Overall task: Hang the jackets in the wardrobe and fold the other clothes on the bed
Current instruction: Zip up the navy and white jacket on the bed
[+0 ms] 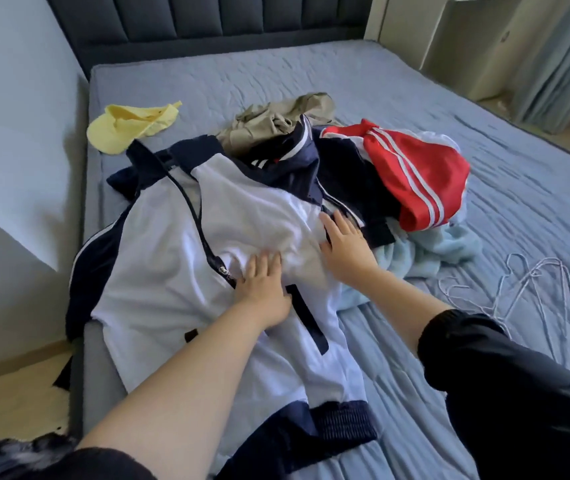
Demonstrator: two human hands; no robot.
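White-and-navy jacket (pixel 159 244) spread on bed (pixel 415 98) — clothes (pixel 415 174) heaped beside.

A dark padded headboard (pixel 186 19), stitched into upright panels, is set across the top of the view. A plain pale wall (pixel 17 98) is seen at the left, crossed by a slanted patch of light and shadow. A light wooden floor (pixel 10 403) is shown below the wall and again at the far right. A white unit (pixel 467 39) with an open recess is placed at the upper right, beside the headboard. A pale grey-blue curtain (pixel 560 57) is hung in folds just right of the unit. A loose tangle of thin wire hangers (pixel 532 292) is laid on the bed (pixel 415 98) at the right.
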